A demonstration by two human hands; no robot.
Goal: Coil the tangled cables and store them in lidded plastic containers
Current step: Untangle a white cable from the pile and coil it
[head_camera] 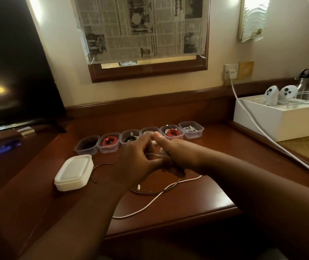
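Nearest the viewer, a loose white cable (150,202) trails across the front of the wooden bench (196,201), its plug end lying beside a thin dark cable (150,192) that loops under it. Above these, both hands meet over the bench. The left hand (140,158) has its fingers curled and its thumb pressed toward the right hand (170,156), which closes round a small bundle of white coils; the left hand's grip is narrow, pinching a strand of the same cable near the bundle. The step in hand looks like winding the white cable into a coil.

To the left sits a stack of white lids (74,172), with another stretch of dark cable curving beside it. Farther back stands a row of six clear plastic containers (191,130), all without lids; five plainly hold coiled cables, red, black or white, while the fourth is partly hidden by the fingers.

The next move probably calls for drawing in the slack tail, finishing the wraps, and setting the coil in a container.
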